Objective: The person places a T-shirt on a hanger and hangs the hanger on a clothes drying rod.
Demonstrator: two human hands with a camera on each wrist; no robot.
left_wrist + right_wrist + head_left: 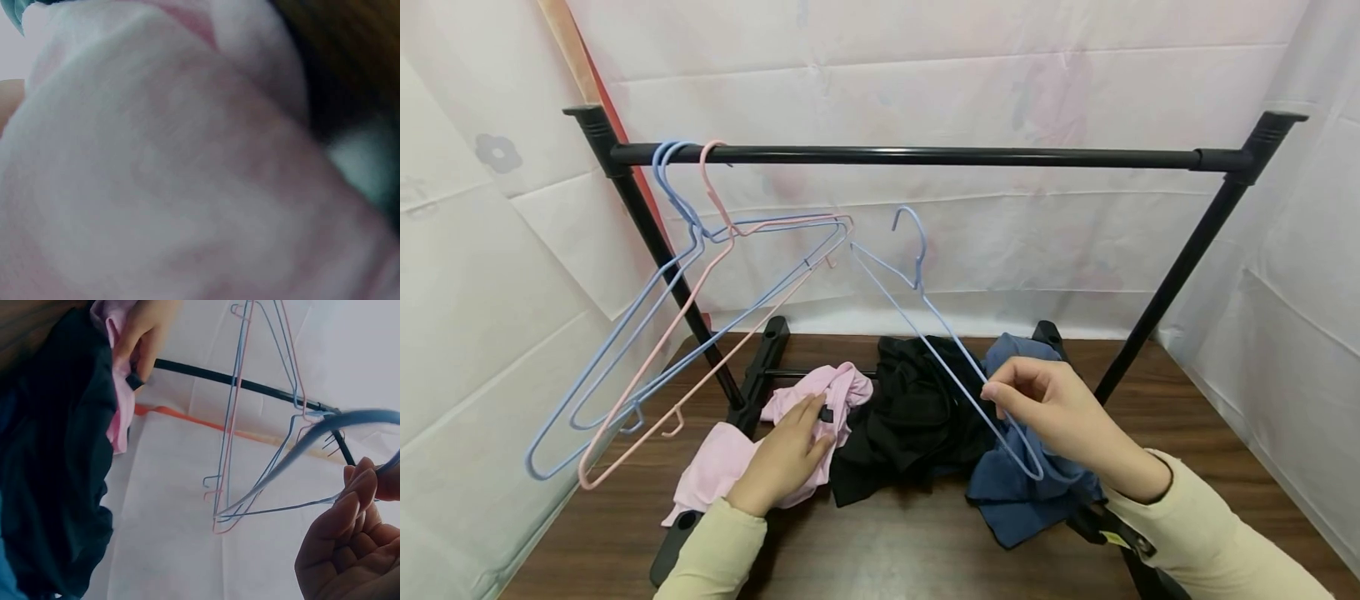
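My right hand pinches a blue clothes hanger near one end of its frame, and the hook points up and away over the clothes. In the right wrist view the thumb and fingertips meet on the hanger's wire. My left hand lies on a crumpled pink garment, its fingers fairly straight. A small black piece shows by those fingertips. Pink cloth fills most of the left wrist view. A black garment lies in the middle, and a blue garment sits below my right hand.
A black clothes rack spans the view. At its left end hang two blue hangers and a pink hanger. White sheeting surrounds the brown wood-grain surface. An orange-red strip runs behind the rack.
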